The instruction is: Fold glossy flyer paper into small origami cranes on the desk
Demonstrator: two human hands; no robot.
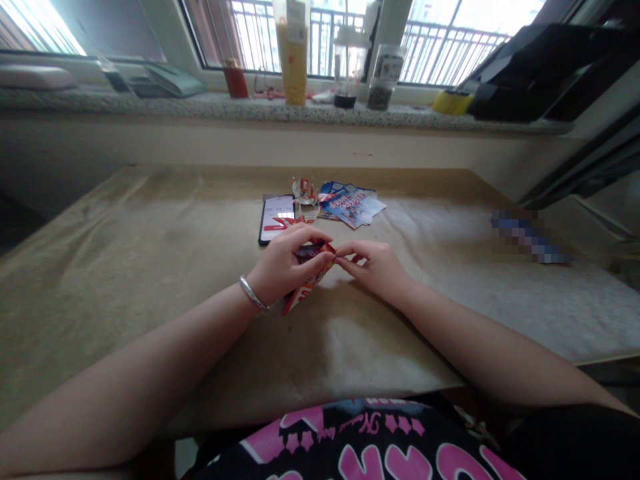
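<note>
My left hand (285,263), with a silver bangle at the wrist, is closed around a red, orange and white printed packet (301,295). The packet is tilted, and its lower corner sticks out below the palm. At its upper right end, the thumb and fingertips of my right hand (373,263) pinch the edge. Both hands meet there just above the table. Just beyond my left hand lies a phone (280,207) with a lit screen, partly covered by a red torn piece (287,222).
A crumpled red and white wrapper (304,191) lies beside several blue printed cards (355,205) on the cloth-covered table (150,267). A blurred blue item (530,238) rests at the right. Bottles, including a tall yellow one (293,60), and yellow tape (453,102) line the stone windowsill (200,107).
</note>
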